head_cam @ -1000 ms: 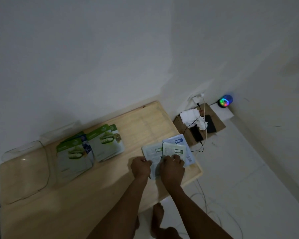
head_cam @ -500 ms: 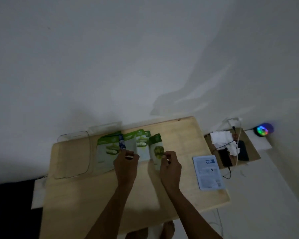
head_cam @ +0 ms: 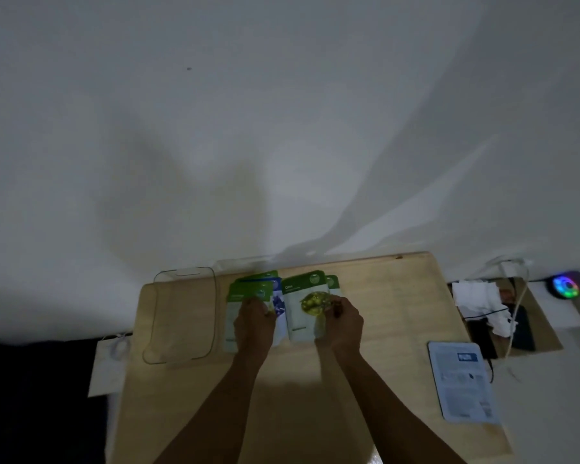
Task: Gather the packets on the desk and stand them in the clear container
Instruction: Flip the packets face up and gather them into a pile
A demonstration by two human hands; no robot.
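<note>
Change: olive packet (head_cam: 303,308), pinched by right hand (head_cam: 340,324), now laid on green packets (head_cam: 248,293).
Left hand (head_cam: 253,324): pressed on packets; fingertips hidden.
Container (head_cam: 181,316): outline faint.

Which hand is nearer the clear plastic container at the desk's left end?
Left. The left hand rests on green packets just right of the clear plastic container; the right hand is farther right, on another packet.
</note>
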